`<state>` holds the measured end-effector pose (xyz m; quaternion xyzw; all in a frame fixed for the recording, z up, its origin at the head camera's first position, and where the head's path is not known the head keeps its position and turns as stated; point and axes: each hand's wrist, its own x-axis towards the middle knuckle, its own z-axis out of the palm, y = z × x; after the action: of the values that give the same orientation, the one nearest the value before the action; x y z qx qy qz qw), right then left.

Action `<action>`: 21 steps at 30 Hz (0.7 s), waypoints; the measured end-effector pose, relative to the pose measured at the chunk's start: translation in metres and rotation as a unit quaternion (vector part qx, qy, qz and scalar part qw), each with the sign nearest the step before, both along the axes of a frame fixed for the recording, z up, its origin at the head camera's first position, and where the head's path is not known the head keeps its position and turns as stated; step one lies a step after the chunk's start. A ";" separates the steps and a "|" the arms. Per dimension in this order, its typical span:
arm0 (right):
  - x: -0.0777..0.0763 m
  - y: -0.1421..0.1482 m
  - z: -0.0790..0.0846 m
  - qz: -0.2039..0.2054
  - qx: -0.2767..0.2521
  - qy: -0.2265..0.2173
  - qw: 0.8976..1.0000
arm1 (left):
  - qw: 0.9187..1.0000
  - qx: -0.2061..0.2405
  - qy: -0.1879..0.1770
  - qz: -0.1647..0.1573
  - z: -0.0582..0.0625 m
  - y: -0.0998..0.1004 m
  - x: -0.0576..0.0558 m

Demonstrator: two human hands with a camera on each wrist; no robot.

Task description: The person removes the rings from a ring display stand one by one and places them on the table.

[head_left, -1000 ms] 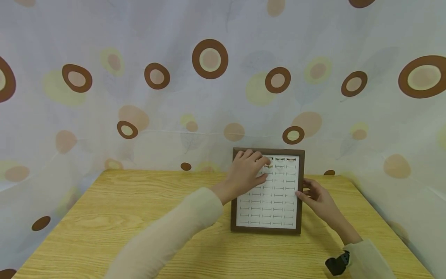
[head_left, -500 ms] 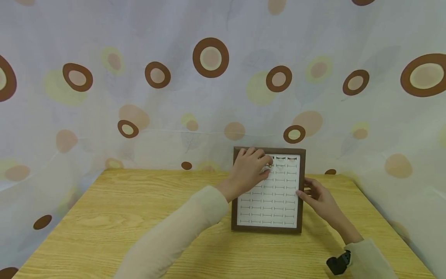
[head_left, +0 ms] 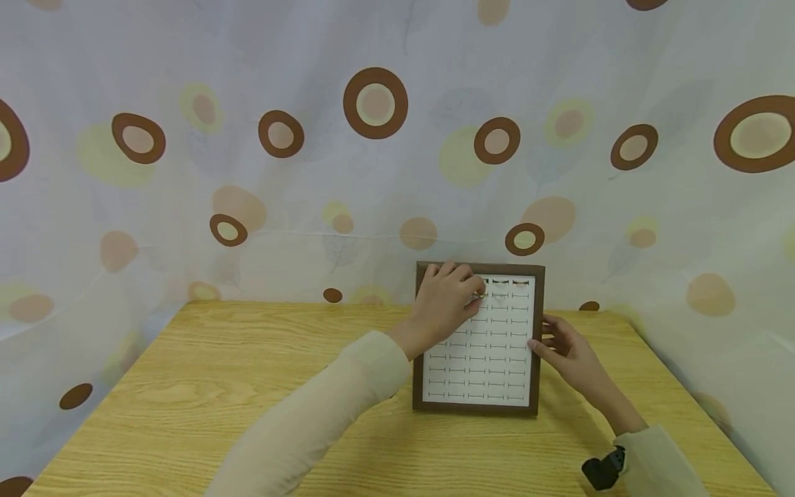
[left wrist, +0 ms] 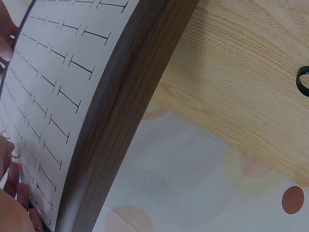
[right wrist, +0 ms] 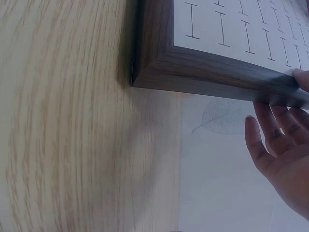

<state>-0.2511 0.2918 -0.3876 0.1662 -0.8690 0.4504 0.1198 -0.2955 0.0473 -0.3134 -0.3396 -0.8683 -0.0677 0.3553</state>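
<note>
A ring display board (head_left: pixel 477 352), a white slotted panel in a dark wood frame, stands nearly upright on the table in the head view. With thumb and fingers my left hand (head_left: pixel 444 300) pinches a small gold-coloured ring (head_left: pixel 479 295) at the second row of slots. That ring (left wrist: pixel 15 156) shows only partly in the left wrist view. My right hand (head_left: pixel 568 352) holds the frame's right edge, thumb on the front and fingers behind. Rings sit in the top row, among them one ring (head_left: pixel 520 283) at its right end. My left hand hides the board's upper left.
The wooden table (head_left: pixel 248 359) spreads around the board, with a patterned cloth (head_left: pixel 373 193) hanging behind. In the left wrist view a dark ring-shaped thing (left wrist: pixel 303 81) lies on the tabletop. A black device (head_left: pixel 602 469) is at my right sleeve.
My left hand has moved slightly right, and its thumb has closed up toward the fingers on the gold-coloured ring. The right hand and board stay in place.
</note>
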 end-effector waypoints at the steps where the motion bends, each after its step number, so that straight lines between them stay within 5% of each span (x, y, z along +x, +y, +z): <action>1: 0.000 0.000 0.000 -0.001 0.001 0.001 1.000 | 1.000 0.002 0.001 -0.001 0.000 0.000 0.000; 21: -0.003 0.001 -0.004 -0.006 0.003 0.006 1.000 | 1.000 0.004 -0.009 -0.019 0.002 -0.003 -0.002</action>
<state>-0.2538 0.2931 -0.3912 0.1640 -0.8705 0.4463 0.1269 -0.2974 0.0441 -0.3119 -0.3538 -0.8647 -0.0810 0.3472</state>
